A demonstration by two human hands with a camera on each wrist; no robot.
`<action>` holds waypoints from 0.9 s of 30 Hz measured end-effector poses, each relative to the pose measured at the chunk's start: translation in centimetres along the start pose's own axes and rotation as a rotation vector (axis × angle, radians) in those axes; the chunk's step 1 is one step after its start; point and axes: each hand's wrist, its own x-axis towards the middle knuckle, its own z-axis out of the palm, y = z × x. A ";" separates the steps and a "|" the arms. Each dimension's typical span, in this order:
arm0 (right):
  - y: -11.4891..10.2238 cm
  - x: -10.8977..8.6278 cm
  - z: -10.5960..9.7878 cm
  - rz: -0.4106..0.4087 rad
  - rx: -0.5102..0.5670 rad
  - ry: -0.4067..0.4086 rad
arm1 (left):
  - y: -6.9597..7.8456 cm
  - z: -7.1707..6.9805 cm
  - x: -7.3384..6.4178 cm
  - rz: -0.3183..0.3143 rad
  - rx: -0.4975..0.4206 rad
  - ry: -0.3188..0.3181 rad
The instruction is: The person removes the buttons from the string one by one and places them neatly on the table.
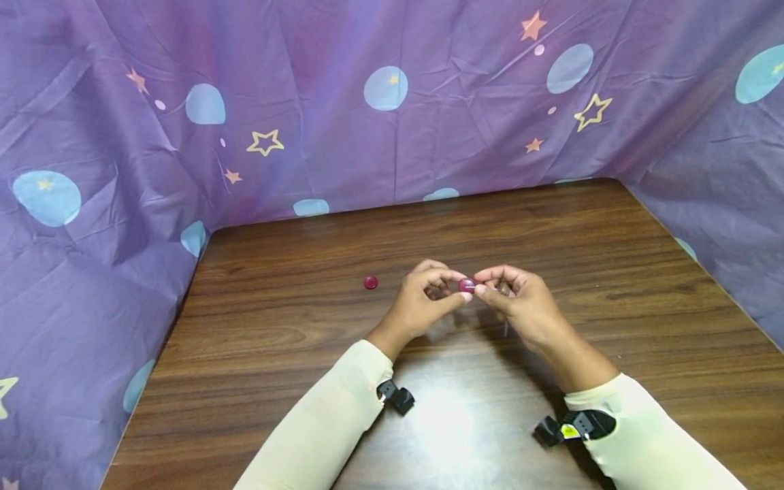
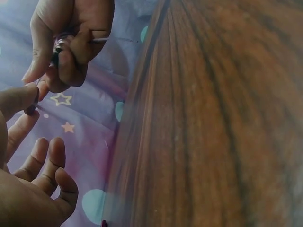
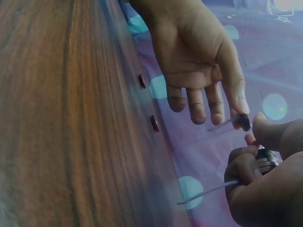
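Both hands meet over the wooden table in the head view. My left hand pinches a shiny dark red button-like disc between thumb and index finger, its other fingers loose. A thin pale string sticks out from the disc in the right wrist view. My right hand has thumb and index fingertips right at the disc's other side. Its remaining fingers curl round a string, whose end trails out below the fist. A small banded thing, dark and metallic-looking, shows among those fingers; I cannot tell what it is.
Another dark red disc lies on the brown wooden table, left of my left hand. The right wrist view shows a second loose disc near it. A purple curtain with stars and blue dots hangs round the table's edges.
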 end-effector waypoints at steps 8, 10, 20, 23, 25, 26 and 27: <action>-0.1 -0.2 -0.6 0.023 -0.135 -0.005 | 0.7 -0.1 -0.1 -0.017 -0.014 0.002; 0.0 -0.3 -0.7 0.012 -0.148 0.013 | 1.3 -0.2 -0.2 -0.016 -0.015 -0.002; 0.1 -0.2 -0.7 -0.009 -0.126 0.089 | 0.2 0.0 0.1 -0.018 -0.020 0.010; 0.0 -0.2 -0.9 -0.008 -0.092 0.105 | -0.4 0.0 0.2 -0.011 -0.008 0.019; -0.1 -0.2 -0.9 -0.004 -0.077 0.112 | -0.6 0.0 0.2 0.007 0.026 0.035; -0.1 -0.2 -0.9 -0.001 -0.069 0.115 | -0.6 -0.1 0.3 0.017 0.052 0.042; -0.1 -0.2 -1.0 0.003 -0.067 0.119 | -0.6 -0.1 0.3 0.026 0.078 0.051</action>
